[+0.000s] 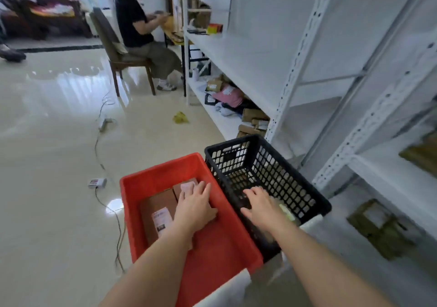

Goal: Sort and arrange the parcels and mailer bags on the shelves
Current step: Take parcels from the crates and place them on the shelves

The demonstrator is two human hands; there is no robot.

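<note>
— How much room is there?

— Bare glossy floor [54, 146] spreads toward 9 o'clock; the white shelving [305, 54] crowds in at 3 o'clock. The red bin [212, 247] and black basket [290, 165] sit rim to rim.

— The hands?

— The left hand [195, 208] lies with fingers straight on a brown parcel [157, 204] in the red bin. The right hand [262, 206] is spread, holding nothing I can see (blurred), inside the basket.

— The parcels?

— Brown cardboard, white labels, side by side at the bin's 12 o'clock end.
</note>
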